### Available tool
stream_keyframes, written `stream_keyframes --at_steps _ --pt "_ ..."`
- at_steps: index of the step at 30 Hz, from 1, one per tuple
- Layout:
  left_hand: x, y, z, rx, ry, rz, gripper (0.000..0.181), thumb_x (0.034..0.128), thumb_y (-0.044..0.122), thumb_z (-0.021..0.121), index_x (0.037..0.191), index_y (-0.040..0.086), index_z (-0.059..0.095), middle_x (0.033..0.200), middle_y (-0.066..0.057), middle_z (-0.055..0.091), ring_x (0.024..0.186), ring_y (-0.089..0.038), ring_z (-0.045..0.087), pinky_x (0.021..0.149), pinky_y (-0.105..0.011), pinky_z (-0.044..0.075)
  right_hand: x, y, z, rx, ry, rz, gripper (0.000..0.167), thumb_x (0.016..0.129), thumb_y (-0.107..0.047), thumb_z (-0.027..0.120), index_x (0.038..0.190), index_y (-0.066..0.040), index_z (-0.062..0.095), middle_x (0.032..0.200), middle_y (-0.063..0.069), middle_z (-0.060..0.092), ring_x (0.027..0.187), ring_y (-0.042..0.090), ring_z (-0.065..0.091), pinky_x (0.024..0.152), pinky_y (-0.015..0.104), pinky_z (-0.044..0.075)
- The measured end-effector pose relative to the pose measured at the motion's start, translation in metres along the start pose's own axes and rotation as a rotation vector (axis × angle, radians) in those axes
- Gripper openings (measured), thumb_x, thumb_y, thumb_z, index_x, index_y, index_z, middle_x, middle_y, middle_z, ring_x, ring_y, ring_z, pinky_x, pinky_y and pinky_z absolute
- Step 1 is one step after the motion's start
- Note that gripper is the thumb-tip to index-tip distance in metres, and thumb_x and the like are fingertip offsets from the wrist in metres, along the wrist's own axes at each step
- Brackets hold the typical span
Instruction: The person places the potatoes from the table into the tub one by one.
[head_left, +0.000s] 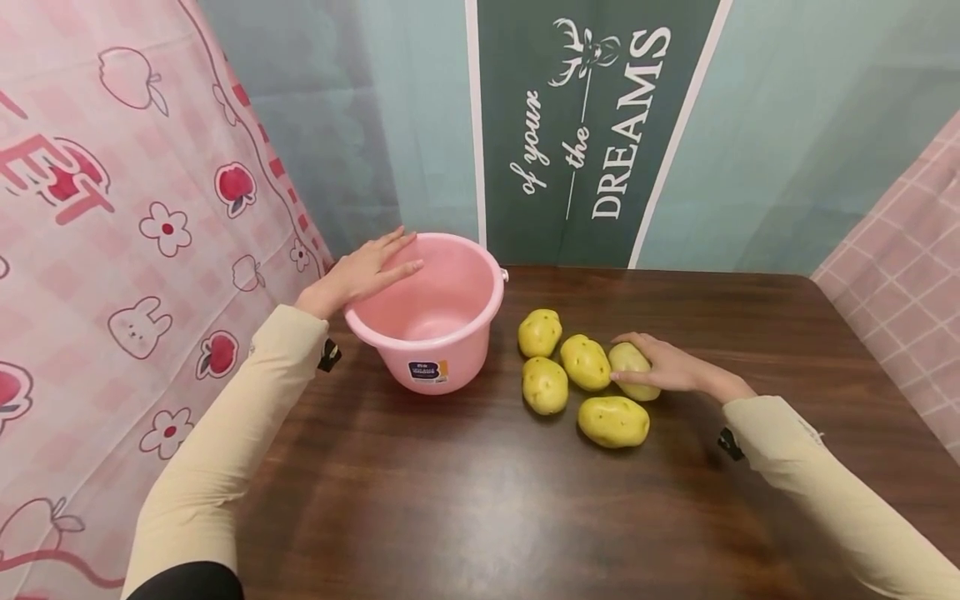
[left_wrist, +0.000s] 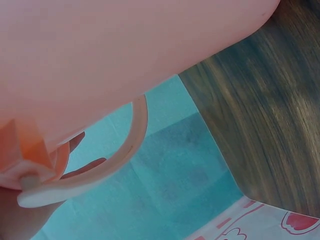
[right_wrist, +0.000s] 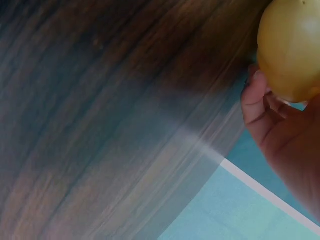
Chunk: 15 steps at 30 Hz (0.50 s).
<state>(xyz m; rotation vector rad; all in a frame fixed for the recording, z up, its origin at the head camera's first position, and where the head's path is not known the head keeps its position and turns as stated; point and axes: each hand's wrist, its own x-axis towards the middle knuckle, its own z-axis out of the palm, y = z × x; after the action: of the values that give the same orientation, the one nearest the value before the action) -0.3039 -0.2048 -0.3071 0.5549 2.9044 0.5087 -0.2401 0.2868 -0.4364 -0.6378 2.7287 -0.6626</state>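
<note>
A pink plastic bucket [head_left: 435, 367] stands upright on the table, with its inside bare. My left hand [head_left: 367, 271] rests over the bucket's left rim, fingers stretched out and thumb over the opening. From below, the left wrist view shows the bucket's wall [left_wrist: 125, 50], its curved handle [left_wrist: 117, 162] and part of that hand [left_wrist: 20, 215]. To the right of the bucket, my right hand [head_left: 660, 362] grips a pale yellow potato [head_left: 630, 360] from above. That potato [right_wrist: 292, 50] fills the upper corner of the right wrist view, with fingers curled at its underside.
Other yellow potatoes lie close by: one at the back [head_left: 540, 333], one in the middle [head_left: 586, 363], one front left [head_left: 545, 386] and one in front [head_left: 613, 422]. The dark wooden table [head_left: 465, 508] meets a printed curtain [head_left: 420, 100] behind and a pink cloth [head_left: 135, 250] at left.
</note>
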Motion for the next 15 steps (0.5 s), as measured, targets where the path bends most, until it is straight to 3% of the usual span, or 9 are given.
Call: stream_keyframes --at_steps 15 --pt "0.0001 0.0006 0.0017 0.011 0.015 0.001 0.076 0.0840 0.074 0.029 0.148 0.037 0.013 0.156 0.007 0.004 0.141 -0.038 0.008 0.104 -0.069 0.010 -0.0055 0.0074 -0.0040 -0.020 0.064 0.021 0.069 0.086 -0.052 0.058 0.138 -0.011 0.037 0.117 0.015 0.049 0.096 0.025 0.055 0.075 0.040 0.048"
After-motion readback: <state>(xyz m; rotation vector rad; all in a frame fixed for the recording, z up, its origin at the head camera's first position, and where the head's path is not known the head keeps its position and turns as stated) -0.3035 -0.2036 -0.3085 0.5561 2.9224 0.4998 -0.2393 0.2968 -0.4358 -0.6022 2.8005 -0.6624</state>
